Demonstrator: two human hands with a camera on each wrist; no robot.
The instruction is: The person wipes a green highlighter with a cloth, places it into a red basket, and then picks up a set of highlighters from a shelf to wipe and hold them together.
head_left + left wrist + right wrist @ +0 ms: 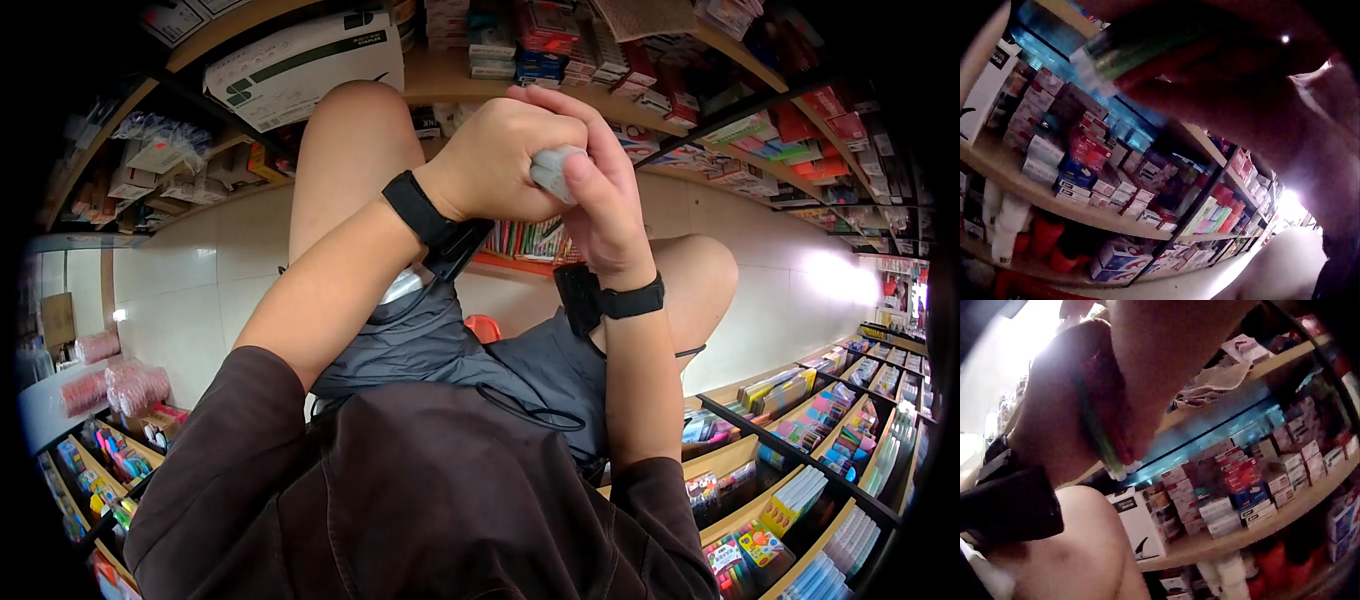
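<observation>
My left hand [505,155] is curled round a slim bundle [552,172], whose pale end shows at the thumb side of the fist. The right hand [612,195] cups that fist from the right, fingers extended behind it and thumb against the bundle's pale end. Green and clear strips of the bundle [1125,59] stick out beyond the dark, blurred left hand [1235,106] in the left wrist view. In the right wrist view, whitish tips of the bundle [1113,464] point down between the hands. Most of its length is hidden.
Both bare knees are raised below the hands. Ahead, a shelf [450,85] holds a large white box [305,70] and stacks of small boxes. A rack of pens [530,240] stands low between the legs; divided stationery shelves [740,450] lie at the right.
</observation>
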